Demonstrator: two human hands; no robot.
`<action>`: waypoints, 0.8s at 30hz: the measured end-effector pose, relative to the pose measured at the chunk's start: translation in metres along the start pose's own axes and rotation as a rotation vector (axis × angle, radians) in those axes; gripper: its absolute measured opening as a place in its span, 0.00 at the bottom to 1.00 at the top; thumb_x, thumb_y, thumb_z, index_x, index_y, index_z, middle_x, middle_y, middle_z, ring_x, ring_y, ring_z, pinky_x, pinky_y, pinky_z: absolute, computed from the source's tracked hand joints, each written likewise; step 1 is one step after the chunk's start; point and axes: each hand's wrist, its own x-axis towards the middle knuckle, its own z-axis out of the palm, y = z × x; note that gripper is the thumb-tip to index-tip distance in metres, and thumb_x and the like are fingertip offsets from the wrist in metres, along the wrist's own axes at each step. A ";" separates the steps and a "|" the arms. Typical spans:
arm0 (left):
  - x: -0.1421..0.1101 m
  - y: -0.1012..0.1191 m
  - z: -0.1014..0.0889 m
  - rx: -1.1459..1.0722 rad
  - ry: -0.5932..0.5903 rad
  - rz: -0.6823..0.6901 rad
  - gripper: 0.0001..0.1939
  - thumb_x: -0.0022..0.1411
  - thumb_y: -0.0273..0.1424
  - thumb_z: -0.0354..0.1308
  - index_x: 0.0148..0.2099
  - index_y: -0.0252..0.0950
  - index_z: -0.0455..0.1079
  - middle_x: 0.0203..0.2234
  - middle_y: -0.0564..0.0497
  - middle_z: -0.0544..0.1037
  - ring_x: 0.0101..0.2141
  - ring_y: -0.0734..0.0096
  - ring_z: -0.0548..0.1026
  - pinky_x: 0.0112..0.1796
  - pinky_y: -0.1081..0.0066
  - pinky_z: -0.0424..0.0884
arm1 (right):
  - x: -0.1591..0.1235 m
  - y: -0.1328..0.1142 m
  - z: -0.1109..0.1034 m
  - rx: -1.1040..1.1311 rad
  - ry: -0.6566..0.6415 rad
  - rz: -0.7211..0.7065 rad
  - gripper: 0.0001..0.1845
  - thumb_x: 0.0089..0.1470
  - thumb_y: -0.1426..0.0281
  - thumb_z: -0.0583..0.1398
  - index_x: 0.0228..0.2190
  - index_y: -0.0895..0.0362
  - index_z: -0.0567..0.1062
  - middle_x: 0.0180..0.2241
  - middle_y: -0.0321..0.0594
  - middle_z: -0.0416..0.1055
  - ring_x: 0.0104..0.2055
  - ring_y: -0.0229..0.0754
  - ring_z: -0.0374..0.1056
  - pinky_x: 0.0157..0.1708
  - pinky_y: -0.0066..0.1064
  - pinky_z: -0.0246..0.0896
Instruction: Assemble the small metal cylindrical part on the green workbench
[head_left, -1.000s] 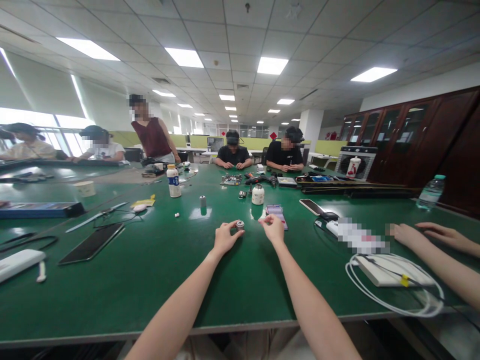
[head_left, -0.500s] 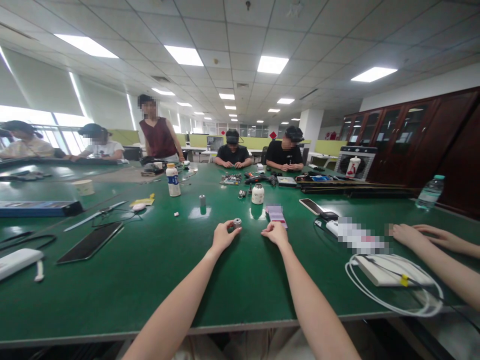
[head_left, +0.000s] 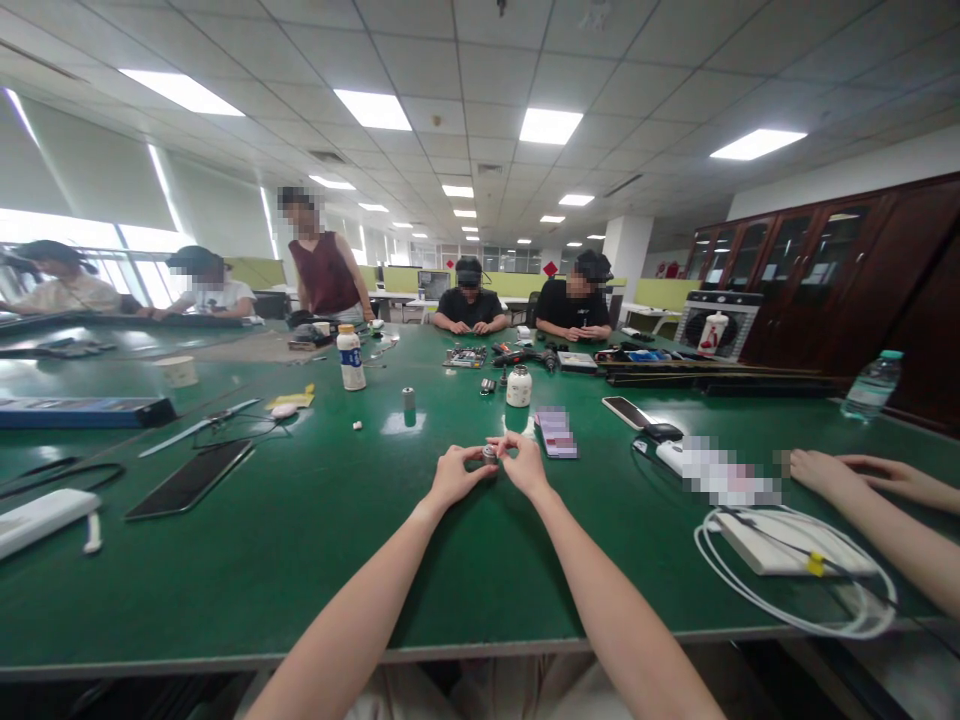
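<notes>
My left hand (head_left: 456,478) is closed around a small grey metal cylinder (head_left: 490,456) standing upright, with a ring-shaped top. My right hand (head_left: 523,464) meets it from the other side, thumb and fingertips pinched at the cylinder's upper edge. Whatever those fingertips hold is too small to make out. A second grey metal cylinder (head_left: 409,397) stands farther off on the green table (head_left: 315,570). Just right of my right hand lies a purple printed booklet or packet (head_left: 556,434).
Beyond my hands stand a white jar (head_left: 518,387) and a bottle with a blue label (head_left: 350,358). A tablet (head_left: 191,480) lies to the left. Rightward are a phone (head_left: 625,412), a white box with coiled cable (head_left: 795,545) and another person's hands (head_left: 832,470).
My right hand has moved left from beside the purple booklet to the cylinder, its fingertips now at the top. My left hand keeps its hold. The view has shifted slightly.
</notes>
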 end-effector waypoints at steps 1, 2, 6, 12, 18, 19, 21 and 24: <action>0.000 0.000 0.000 0.005 -0.002 0.003 0.19 0.54 0.42 0.64 0.48 0.45 0.78 0.39 0.51 0.82 0.42 0.61 0.74 0.44 0.65 0.69 | 0.000 0.000 0.000 -0.008 0.002 0.002 0.09 0.48 0.76 0.55 0.20 0.53 0.66 0.32 0.37 0.79 0.44 0.45 0.76 0.47 0.38 0.68; 0.000 0.000 0.000 0.010 -0.004 0.005 0.19 0.54 0.43 0.64 0.48 0.45 0.78 0.39 0.51 0.82 0.42 0.61 0.74 0.44 0.65 0.69 | 0.000 0.000 0.000 -0.010 0.007 0.002 0.09 0.48 0.76 0.55 0.20 0.53 0.66 0.32 0.37 0.79 0.45 0.45 0.75 0.47 0.38 0.68; -0.001 0.001 0.000 0.017 -0.008 0.007 0.20 0.54 0.42 0.64 0.49 0.46 0.77 0.39 0.51 0.82 0.41 0.61 0.74 0.44 0.65 0.69 | 0.000 -0.001 0.002 -0.004 0.020 -0.009 0.09 0.48 0.76 0.55 0.20 0.53 0.66 0.32 0.38 0.79 0.45 0.46 0.75 0.46 0.38 0.68; -0.001 0.002 0.001 0.016 -0.015 0.008 0.18 0.55 0.42 0.63 0.48 0.45 0.78 0.40 0.51 0.82 0.42 0.59 0.74 0.45 0.64 0.69 | 0.000 -0.001 0.004 0.010 0.007 -0.022 0.07 0.49 0.75 0.54 0.23 0.54 0.68 0.31 0.39 0.78 0.44 0.46 0.76 0.45 0.37 0.69; -0.002 0.008 0.004 -0.020 0.030 -0.047 0.23 0.53 0.41 0.64 0.51 0.43 0.74 0.39 0.50 0.82 0.46 0.56 0.73 0.49 0.59 0.67 | 0.001 0.007 0.000 0.094 0.190 0.156 0.07 0.47 0.73 0.56 0.33 0.54 0.68 0.29 0.38 0.78 0.34 0.43 0.76 0.40 0.36 0.71; -0.002 0.010 0.003 -0.043 0.050 -0.062 0.24 0.53 0.40 0.64 0.53 0.43 0.73 0.39 0.50 0.82 0.47 0.56 0.73 0.50 0.58 0.66 | 0.001 0.010 0.001 0.110 0.205 0.188 0.09 0.46 0.73 0.56 0.34 0.54 0.68 0.29 0.38 0.77 0.34 0.43 0.76 0.40 0.35 0.71; -0.001 0.014 0.002 -0.113 0.086 -0.077 0.25 0.55 0.39 0.63 0.55 0.43 0.71 0.40 0.51 0.82 0.47 0.59 0.74 0.50 0.59 0.67 | 0.000 0.017 0.004 0.128 0.172 0.237 0.14 0.43 0.74 0.59 0.36 0.55 0.68 0.33 0.39 0.77 0.36 0.42 0.76 0.41 0.36 0.71; 0.001 0.018 0.000 -0.155 0.129 -0.065 0.16 0.59 0.41 0.59 0.48 0.43 0.76 0.40 0.51 0.82 0.44 0.61 0.74 0.49 0.61 0.68 | -0.006 0.026 0.010 0.112 0.028 0.259 0.22 0.38 0.75 0.64 0.40 0.55 0.70 0.38 0.41 0.77 0.39 0.43 0.75 0.43 0.37 0.71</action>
